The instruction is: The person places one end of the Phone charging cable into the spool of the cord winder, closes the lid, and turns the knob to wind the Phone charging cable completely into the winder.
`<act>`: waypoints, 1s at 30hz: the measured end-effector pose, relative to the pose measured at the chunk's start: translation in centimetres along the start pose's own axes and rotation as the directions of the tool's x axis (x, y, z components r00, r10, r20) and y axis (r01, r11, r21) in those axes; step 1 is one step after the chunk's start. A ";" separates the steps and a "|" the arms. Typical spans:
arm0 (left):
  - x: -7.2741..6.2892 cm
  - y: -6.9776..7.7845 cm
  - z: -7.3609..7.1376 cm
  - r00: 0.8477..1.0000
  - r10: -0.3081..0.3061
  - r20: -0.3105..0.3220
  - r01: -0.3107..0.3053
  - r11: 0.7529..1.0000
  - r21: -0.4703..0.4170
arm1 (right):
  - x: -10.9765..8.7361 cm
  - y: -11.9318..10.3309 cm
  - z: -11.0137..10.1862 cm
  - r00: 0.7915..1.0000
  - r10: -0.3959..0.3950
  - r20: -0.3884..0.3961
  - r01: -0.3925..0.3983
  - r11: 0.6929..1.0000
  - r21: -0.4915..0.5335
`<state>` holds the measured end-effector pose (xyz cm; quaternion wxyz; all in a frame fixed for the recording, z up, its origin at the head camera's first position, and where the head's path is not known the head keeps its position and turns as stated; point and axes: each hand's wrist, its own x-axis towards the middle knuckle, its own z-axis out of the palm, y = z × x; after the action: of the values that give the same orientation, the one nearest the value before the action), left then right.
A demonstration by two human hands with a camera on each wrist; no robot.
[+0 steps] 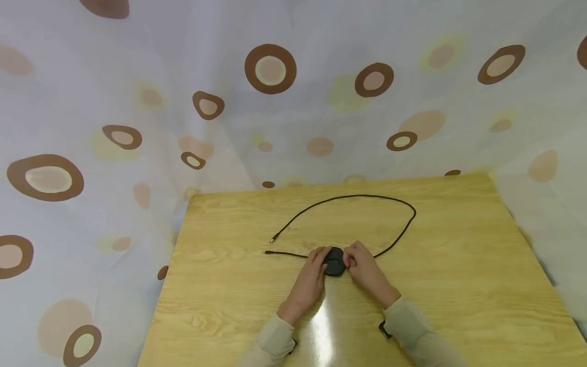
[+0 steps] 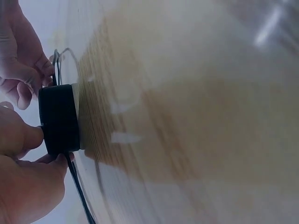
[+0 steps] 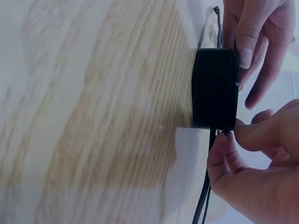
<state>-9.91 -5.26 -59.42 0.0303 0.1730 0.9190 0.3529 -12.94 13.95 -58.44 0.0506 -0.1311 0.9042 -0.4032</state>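
Observation:
A flat black case point(image 1: 334, 270) with angled corners rests on the wooden table, a thin black cable point(image 1: 398, 239) coming out on both sides. My left hand point(image 1: 308, 283) holds the case from its left, the thumb against the near part. From the right, my right hand point(image 1: 367, 270) has its fingers curled, with thumb and fingertips pinching the case's edge where the cable exits. In the right wrist view the cable point(image 3: 204, 191) runs beside those fingers. The left wrist view shows the case point(image 2: 59, 119) between both hands. What its inside holds is hidden.
One cable end, with a metal plug point(image 1: 273, 238), lies behind the case to the left. The other dark end point(image 1: 268, 252) lies nearer. A spotted curtain point(image 1: 293, 117) hangs behind and beside the wooden table point(image 1: 215, 306).

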 end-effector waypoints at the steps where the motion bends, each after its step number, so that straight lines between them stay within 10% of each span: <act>1: -0.1 0.0 0.1 1.000 0.001 0.001 -0.001 1.000 0.002 | -0.1 0.1 0.1 1.000 0.003 0.003 -0.003 1.000 0.003; 19: 0.2 0.6 -0.3 0.998 -0.044 0.035 0.042 0.997 0.071 | -1.0 0.4 0.3 0.992 0.047 0.116 -0.068 0.981 0.182; 30: -0.1 0.7 -0.5 0.996 -0.052 0.068 0.048 0.997 0.057 | -0.7 0.4 0.7 0.992 0.036 0.123 -0.043 0.998 0.050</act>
<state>-9.70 -5.15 -58.65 0.0661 0.1627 0.9309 0.3204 -12.21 13.88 -59.23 0.1174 -0.1362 0.8910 -0.4169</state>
